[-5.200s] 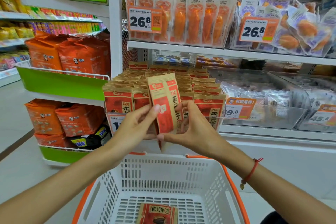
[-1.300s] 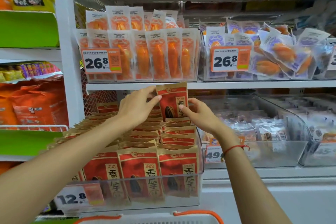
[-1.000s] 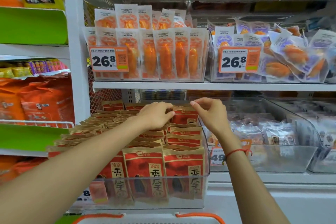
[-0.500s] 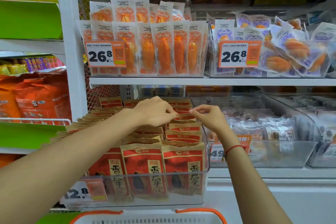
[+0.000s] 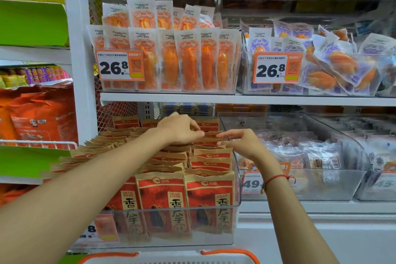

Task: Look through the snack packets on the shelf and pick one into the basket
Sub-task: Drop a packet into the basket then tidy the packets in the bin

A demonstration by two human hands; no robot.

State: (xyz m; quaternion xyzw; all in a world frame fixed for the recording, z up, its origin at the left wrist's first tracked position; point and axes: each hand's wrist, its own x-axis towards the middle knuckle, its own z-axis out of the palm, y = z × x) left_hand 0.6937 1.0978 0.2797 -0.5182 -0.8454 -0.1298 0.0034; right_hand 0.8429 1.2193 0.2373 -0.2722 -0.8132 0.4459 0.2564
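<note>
Red-and-tan snack packets stand in rows inside a clear bin on the lower shelf. My left hand reaches over the rows, its fingertips and thumb bunched on the top edge of a packet far back in the right row. My right hand hovers beside it with relaxed fingers pointing left, just touching the packet tops and holding nothing. Only the white rim and orange handles of the basket show at the bottom edge; its inside is hidden.
The upper shelf carries bins of orange snack packs and purple packs with 26.8 price tags. A clear bin of pale packets stands to the right. Left of the white upright are orange bags.
The packet I held up a second ago is back in the right row. My right hand has let go and drawn slightly right. The view has shifted a little.
</note>
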